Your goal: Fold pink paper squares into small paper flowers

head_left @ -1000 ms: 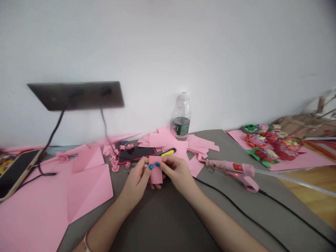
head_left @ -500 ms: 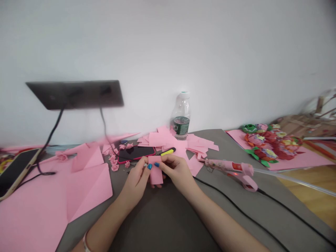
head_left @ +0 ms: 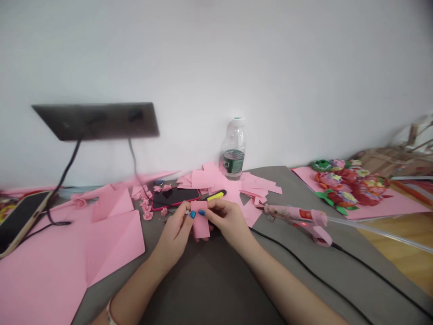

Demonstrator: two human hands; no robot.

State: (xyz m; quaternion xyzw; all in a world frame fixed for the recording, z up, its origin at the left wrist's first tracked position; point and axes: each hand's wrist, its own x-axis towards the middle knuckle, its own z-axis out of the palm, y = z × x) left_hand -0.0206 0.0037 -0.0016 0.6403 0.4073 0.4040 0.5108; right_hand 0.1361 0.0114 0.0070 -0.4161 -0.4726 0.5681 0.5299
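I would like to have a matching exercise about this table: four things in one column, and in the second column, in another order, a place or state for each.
1. Bottle
2. Glue gun
3. Paper strip
4. Flowers

A. Held between left hand and right hand
B. On a pink sheet at the right
C. Upright, white cap on
D. Lying down, red light glowing

Pairs: 1-C, 2-D, 3-A, 4-B

Pink paper strip (head_left: pixel 201 228), blue fingernails (head_left: pixel 192 214)
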